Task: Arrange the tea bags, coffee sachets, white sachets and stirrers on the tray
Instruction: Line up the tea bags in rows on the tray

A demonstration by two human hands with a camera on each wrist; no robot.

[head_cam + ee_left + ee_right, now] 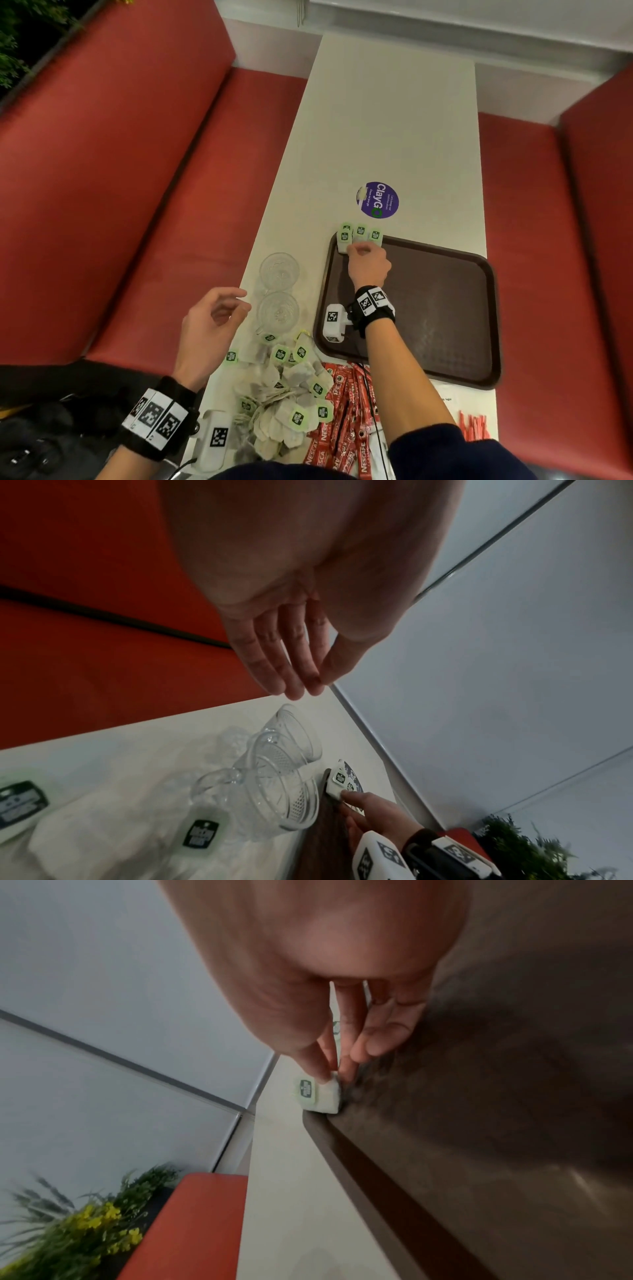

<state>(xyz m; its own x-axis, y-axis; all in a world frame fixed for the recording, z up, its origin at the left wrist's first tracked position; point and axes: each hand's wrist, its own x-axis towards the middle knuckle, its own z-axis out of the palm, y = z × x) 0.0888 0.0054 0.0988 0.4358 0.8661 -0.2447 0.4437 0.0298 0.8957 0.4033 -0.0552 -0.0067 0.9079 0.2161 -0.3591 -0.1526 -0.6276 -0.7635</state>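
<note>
A brown tray (445, 342) lies on the white table. Three tea bags with green tags (360, 230) stand in a row at its far left corner. My right hand (354, 247) reaches over the tray and pinches the leftmost tea bag (323, 1096) between thumb and fingertips at the tray rim (342, 1145). My left hand (239, 305) hovers with relaxed fingers (294, 674) and holds nothing, above the table's left edge. A pile of tea bags (284, 394), red coffee sachets (342, 418) and red stirrers (474, 426) lie near me.
Two glass cups (279, 272) (278, 311) stand left of the tray, just beyond my left hand. A purple round sticker (377, 199) is on the table past the tray. Red bench seats (137, 205) flank the table on both sides.
</note>
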